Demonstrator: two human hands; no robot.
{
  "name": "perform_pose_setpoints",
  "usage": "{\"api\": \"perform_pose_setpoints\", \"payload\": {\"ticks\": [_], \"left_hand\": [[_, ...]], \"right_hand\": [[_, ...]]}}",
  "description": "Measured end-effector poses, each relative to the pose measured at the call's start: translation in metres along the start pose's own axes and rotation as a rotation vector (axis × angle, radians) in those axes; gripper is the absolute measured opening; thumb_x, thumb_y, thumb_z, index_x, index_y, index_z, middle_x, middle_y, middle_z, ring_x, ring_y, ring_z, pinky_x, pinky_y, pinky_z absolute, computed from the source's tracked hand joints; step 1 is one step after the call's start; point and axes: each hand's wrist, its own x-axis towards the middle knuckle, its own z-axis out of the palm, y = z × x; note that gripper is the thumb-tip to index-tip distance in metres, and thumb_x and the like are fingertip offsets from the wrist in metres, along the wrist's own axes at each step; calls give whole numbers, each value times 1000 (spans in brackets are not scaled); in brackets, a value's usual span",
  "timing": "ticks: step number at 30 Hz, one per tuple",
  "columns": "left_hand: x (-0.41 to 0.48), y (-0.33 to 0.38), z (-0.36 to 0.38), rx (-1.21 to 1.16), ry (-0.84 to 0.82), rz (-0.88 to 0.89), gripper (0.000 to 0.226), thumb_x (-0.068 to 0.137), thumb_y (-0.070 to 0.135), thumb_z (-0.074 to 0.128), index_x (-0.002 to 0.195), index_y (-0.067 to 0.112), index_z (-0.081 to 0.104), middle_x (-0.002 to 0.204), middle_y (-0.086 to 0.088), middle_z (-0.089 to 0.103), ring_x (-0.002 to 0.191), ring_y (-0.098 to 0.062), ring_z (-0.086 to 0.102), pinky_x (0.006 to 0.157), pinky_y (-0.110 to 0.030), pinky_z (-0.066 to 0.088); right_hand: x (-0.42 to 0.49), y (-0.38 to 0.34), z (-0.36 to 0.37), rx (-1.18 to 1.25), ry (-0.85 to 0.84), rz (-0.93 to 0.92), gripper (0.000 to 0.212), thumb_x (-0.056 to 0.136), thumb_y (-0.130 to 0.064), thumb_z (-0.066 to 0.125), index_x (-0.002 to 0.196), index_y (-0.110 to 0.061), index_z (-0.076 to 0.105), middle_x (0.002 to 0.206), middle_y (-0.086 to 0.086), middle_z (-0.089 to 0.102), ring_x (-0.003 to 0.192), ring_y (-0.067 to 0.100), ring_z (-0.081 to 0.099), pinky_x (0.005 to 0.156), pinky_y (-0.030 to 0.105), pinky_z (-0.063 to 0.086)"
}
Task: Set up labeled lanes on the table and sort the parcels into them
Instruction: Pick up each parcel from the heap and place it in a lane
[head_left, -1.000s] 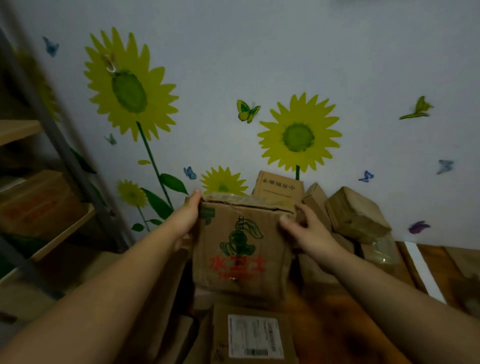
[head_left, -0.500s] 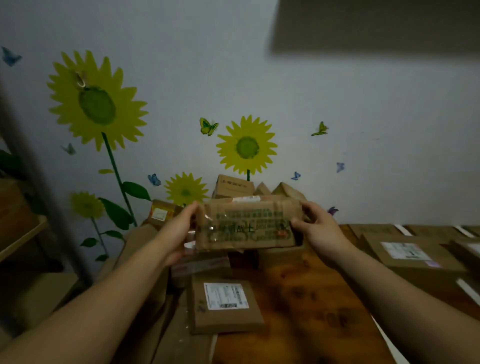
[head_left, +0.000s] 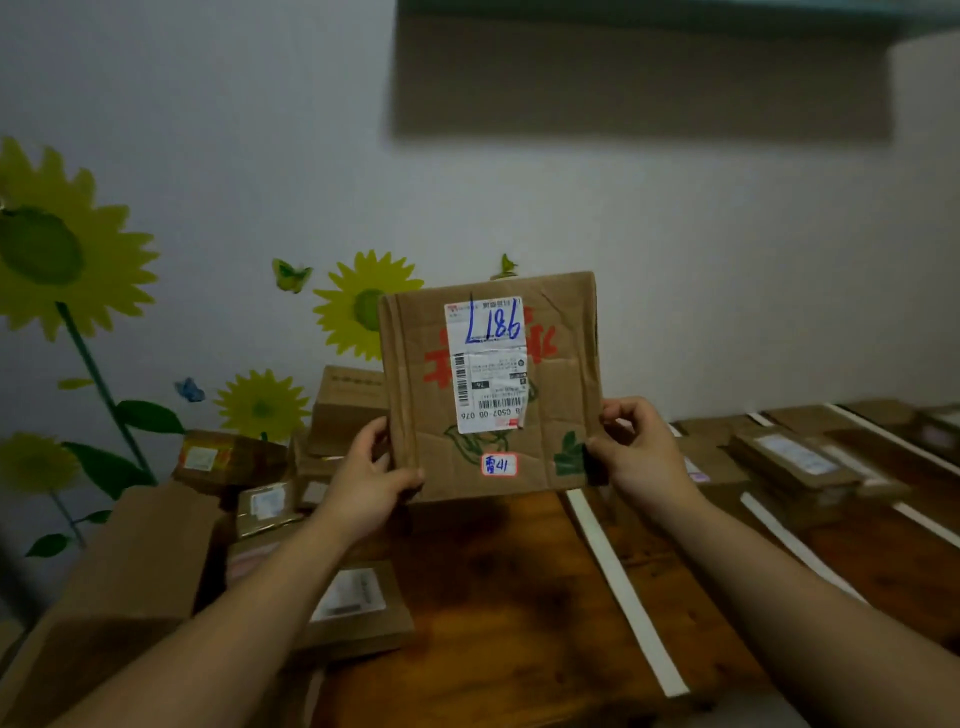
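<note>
One parcel (head_left: 561, 364) stands upright between both hands, flat face toward the camera, its one white label (head_left: 488, 364) running top to bottom, upside down. Left hand (head_left: 369, 478) grips the lower left edge, right hand (head_left: 636, 457) the lower right.

Small print on the white shipping label (head_left: 488, 374) escapes us; the brown cardboard parcel (head_left: 561, 389) partly hides a yellow sunflower sticker (head_left: 348, 312).
</note>
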Motion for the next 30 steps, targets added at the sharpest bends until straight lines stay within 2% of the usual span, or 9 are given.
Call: {"api": "perform_pose_setpoints", "payload": {"ticks": [3,5,8,10,13,17,20,27,30], "left_hand": [[-7,2,58,51,-49,30,72,83,-14,56,143,13,28,126,-14,56,101,-15,58,63,-17,51],[-14,0,103,76,-87,6,67,85,-7,58,141,15,30,118,-11,61,93,-14,61,59,-15,51],[-29,-13,173,187,-106,-43,53,86,9,64,133,15,41,100,2,63,78,-5,62,51,-11,48],[-38,-30,218,250,-169,-104,53,87,17,64,135,16,42,105,3,61,80,-5,61,52,-15,48],[-53,-61,276,342,-256,-237,53,91,26,59,139,25,37,93,12,56,79,-7,61,51,-17,46],[-72,-107,322,417,-317,-393,50,91,28,58,137,25,39,83,15,54,65,1,58,42,-15,45],[-69,-134,336,431,-324,-445,49,92,28,57,137,25,39,83,14,56,59,1,60,41,-13,44],[-30,-177,351,482,-347,-477,60,91,28,57,143,25,28,88,17,51,71,4,56,45,-8,41],[-15,-195,357,518,-326,-485,63,91,24,58,145,24,25,114,3,57,81,-3,56,53,-11,43]], "right_hand": [[-3,3,-59,-4,42,-14,35,84,4,63,96,-26,48,105,-7,59,103,10,58,70,23,53],[-8,6,-103,-36,74,-15,38,84,-2,66,99,-32,48,104,-14,57,99,6,56,62,19,54],[-15,21,-173,-151,91,72,44,85,-10,67,124,-24,49,118,-6,57,103,10,54,80,32,55],[-23,36,-218,-221,57,183,55,87,-14,66,137,-20,41,128,2,55,111,16,55,92,42,52],[-38,63,-269,-336,-1,348,60,89,-20,63,142,-22,35,132,2,53,113,21,58,85,38,54],[-48,111,-309,-400,-66,523,54,91,-22,61,139,-20,38,131,3,55,115,20,57,93,40,51],[-44,145,-319,-369,-110,601,54,90,-23,62,138,-20,38,127,0,57,112,18,58,93,39,50],[1,204,-323,-339,-198,699,58,84,-27,68,134,-24,39,98,-16,55,101,13,58,92,40,51],[22,229,-324,-335,-231,713,61,85,-20,65,138,-25,36,100,-15,54,102,14,56,80,33,52]]}}
